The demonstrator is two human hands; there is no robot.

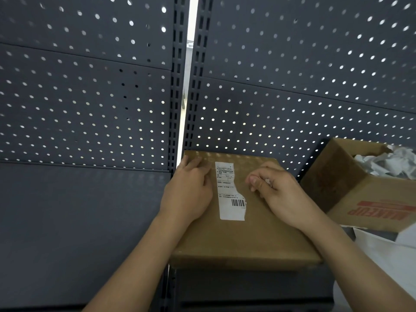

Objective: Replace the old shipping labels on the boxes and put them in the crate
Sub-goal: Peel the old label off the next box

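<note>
Fingers (256, 181) of the right hand (284, 195) are pinched on a torn scrap (267, 181), left hand (188, 195) laid flat; beside them, half the label (229, 194) is unpeeled.

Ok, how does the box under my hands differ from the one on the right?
The middle box is closed, with a torn label; the right box is open, holding crumpled paper. Red print marks the right box's side; the middle box shows none. Both are brown cardboard.
</note>
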